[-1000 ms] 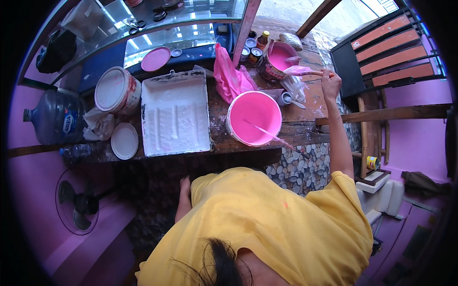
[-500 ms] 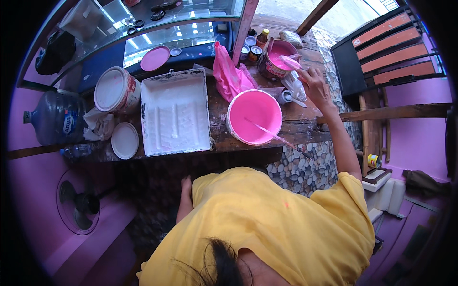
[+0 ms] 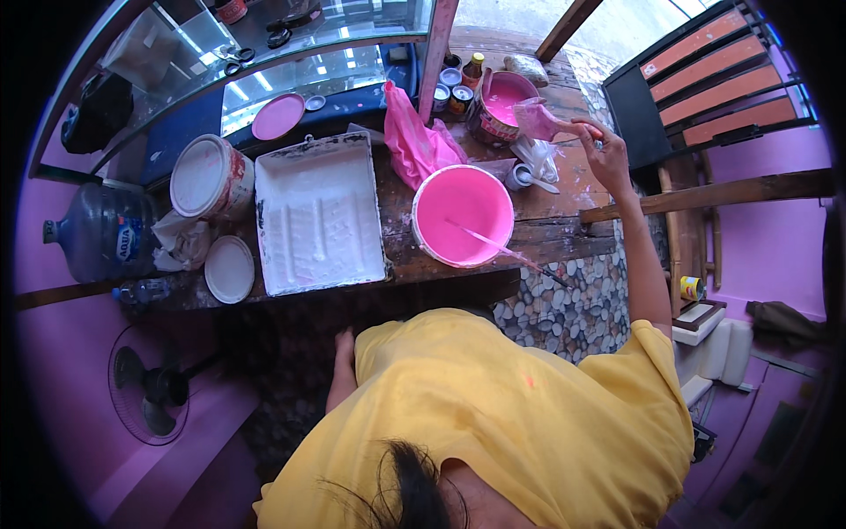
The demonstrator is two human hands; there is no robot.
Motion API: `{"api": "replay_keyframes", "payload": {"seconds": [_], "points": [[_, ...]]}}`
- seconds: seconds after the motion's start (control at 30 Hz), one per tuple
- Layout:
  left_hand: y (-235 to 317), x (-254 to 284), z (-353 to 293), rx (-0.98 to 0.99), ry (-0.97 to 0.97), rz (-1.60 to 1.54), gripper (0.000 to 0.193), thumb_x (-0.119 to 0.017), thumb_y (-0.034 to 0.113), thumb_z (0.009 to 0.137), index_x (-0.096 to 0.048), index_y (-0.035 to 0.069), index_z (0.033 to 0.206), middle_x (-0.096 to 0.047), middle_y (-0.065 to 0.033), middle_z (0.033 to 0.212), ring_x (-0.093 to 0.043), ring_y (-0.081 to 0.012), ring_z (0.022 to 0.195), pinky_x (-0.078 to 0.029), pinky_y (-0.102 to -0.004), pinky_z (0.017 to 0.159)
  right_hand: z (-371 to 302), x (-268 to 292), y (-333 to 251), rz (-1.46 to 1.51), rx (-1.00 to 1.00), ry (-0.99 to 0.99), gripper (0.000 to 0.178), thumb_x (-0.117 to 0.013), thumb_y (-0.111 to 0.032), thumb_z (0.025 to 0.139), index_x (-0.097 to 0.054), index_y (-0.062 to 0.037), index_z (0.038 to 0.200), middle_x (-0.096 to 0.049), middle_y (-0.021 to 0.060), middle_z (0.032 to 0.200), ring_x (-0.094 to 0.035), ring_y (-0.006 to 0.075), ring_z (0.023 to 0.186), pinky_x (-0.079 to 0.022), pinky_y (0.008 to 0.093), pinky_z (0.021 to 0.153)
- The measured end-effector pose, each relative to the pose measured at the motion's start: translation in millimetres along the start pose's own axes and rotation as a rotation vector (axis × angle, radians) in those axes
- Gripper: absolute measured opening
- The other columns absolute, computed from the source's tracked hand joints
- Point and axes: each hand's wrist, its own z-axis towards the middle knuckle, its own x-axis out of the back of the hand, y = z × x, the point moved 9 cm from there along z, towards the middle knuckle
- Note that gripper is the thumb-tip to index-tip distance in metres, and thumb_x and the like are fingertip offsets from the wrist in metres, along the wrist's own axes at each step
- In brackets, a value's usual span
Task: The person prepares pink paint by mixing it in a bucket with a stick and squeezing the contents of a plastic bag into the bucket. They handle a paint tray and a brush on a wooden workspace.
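Gripping a wide, pink-coated brush [image 3: 539, 122] by its handle, the fingers of your right hand [image 3: 606, 157] are closing snugly around the wood. The brush head is pointing left, overlapping the right edge of the far paint pail [image 3: 487, 130], though I honestly can't tell if it's touching. Your left hand [image 3: 345, 337] is hanging low, near your shirt [image 3: 493, 388] and just on the near side of the counter [image 3: 539, 222]; it's too dark there to tell what those fingers are doing.

Nearer to you than that pail, a white-rimmed bucket [image 3: 417, 222] is holding more pink paint, and a thin stick [image 3: 522, 257] is leaning across its near right rim. A crumpled pink bag [image 3: 412, 148] is sitting on its far left side, and a white-smeared roller tray [image 3: 313, 220] is lying further left, with a lidded tub [image 3: 199, 176] standing beyond it.
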Motion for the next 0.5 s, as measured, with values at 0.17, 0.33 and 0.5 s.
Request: {"api": "replay_keyframes", "payload": {"seconds": [0.17, 0.33, 0.5], "points": [[2, 0, 1, 0.012, 0.043, 0.0, 0.051, -0.054, 0.024, 0.085, -0.046, -0.009, 0.123, -0.049, -0.0227, 0.127, -0.046, -0.0315, 0.118, -0.037, -0.0374, 0.096, -27, -44, 133, 0.808, -0.663, 0.421, 0.022, -0.057, -0.024, 0.089, -0.062, -0.0026, 0.085, -0.057, 0.0003, 0.069, -0.055, 0.0094, 0.06, -0.046, 0.0234, 0.058], [18, 5, -14, 0.019, 0.058, 0.028, 0.052, -0.054, 0.025, 0.084, -0.046, -0.009, 0.123, -0.048, -0.0231, 0.127, -0.046, -0.0318, 0.118, -0.037, -0.0376, 0.096, -74, -87, 165, 1.072, -0.968, 0.545, 0.02, -0.056, -0.021, 0.09, -0.056, -0.0053, 0.078, -0.053, 0.0004, 0.063, -0.05, 0.0099, 0.052, -0.048, 0.0255, 0.057], [11, 9, -14, 0.025, 0.08, 0.064, 0.052, -0.055, 0.026, 0.084, -0.047, -0.008, 0.123, -0.048, -0.0223, 0.128, -0.046, -0.0323, 0.118, -0.037, -0.0372, 0.096, -67, -39, 152, 0.698, -0.779, 0.501, 0.021, -0.055, -0.018, 0.09, -0.061, -0.0009, 0.08, -0.05, -0.0011, 0.062, -0.047, 0.0072, 0.052, -0.046, 0.0228, 0.05]]}}
